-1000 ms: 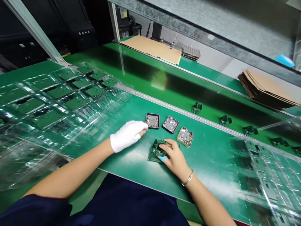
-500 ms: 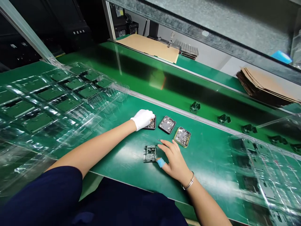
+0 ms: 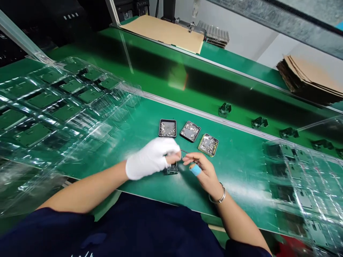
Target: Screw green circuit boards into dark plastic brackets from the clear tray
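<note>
Apparent electronics workshop, green workbench [image 3: 235, 175], 3 small trays [image 3: 189, 133] of metal bits [image 3: 209, 144] mid-frame, 5 dark assemblies [image 3: 224, 109] lined up at right, clear compartmented tray [image 3: 78, 103] at left, cardboard stack [image 3: 316, 76] upper right

TEXT: none legible | dark-blue shirt [image 3: 150, 225]: white letter-like strokes at the bottom edge of the view, cut off, unreadable | black equipment, upper left [image 3: 64, 30]: row of small white marks, too small to make out as characters or symbols

Grn tbl [image 3: 235, 171]: 3 sm. trays [image 3: 189, 133], dk assy [image 3: 171, 171]
</note>
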Tool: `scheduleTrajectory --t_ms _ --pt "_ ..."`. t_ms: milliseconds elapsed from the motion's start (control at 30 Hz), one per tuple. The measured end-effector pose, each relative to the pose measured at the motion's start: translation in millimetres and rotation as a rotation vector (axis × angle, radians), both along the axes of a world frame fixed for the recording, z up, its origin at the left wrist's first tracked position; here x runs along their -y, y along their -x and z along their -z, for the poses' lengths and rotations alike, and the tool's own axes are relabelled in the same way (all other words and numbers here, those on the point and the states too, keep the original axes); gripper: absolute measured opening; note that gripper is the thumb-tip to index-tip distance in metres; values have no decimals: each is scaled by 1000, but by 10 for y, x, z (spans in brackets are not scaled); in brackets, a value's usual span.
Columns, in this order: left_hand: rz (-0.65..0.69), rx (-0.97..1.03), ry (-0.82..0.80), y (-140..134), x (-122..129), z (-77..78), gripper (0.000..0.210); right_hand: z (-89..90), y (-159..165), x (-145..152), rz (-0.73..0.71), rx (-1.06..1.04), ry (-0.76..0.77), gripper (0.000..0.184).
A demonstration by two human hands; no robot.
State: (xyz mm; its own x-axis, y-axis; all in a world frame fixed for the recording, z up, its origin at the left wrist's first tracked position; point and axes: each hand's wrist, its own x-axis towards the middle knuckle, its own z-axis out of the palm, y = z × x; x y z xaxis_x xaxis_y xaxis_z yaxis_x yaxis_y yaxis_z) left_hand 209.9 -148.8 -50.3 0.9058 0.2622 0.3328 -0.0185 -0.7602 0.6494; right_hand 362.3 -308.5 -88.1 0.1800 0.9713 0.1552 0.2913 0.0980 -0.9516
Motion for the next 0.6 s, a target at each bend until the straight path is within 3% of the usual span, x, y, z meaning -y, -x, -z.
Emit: scheduleTrajectory --t_ms 67,167,300,467,567,600 --pt "96 74 0 83 243 59 36 -35 71 16 -98 -167 44 20" --pt "86 123 -6 158 461 203 45 -61 132 24 -189 -264 104 22" --pt "36 161 -64 230 537 333 47 -34 146 24 -307 -361 217 28" --pt "89 164 -29 307 554 406 43 -22 134 36 -397 -395 274 27" --pt "-122 204 -29 376 538 498 29 -47 58 16 -340 -289 206 21" --pt "-221 190 -29 397 525 543 34 -48 22 1 -276 -246 175 19"
